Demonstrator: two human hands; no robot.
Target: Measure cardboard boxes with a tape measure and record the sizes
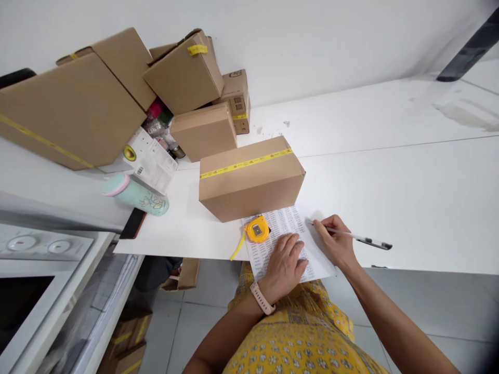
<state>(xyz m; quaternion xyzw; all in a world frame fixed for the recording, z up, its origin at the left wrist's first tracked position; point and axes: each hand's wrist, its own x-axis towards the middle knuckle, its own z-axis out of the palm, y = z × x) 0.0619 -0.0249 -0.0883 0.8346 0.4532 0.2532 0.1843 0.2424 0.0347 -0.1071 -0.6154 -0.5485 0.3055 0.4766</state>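
Note:
My right hand (336, 240) grips a pen (366, 240), its tip close to the right margin of a printed sheet of paper (286, 218). Flat on that sheet rests my left hand (286, 265), fingers stretched out and holding nothing. Just beyond it a yellow tape measure (257, 229) lies on the paper's left side, with a short piece of its blade sticking out toward the table edge. A closed cardboard box (249, 193) with yellow tape along its top stands at the far end of the sheet.
Several more cardboard boxes (205, 132) stand at the back left. A mint-green bottle (140, 196) and a white package (154, 161) are beside them. The white table (390, 202) extends right, its front edge near my body. A white appliance (37, 259) stands lower left.

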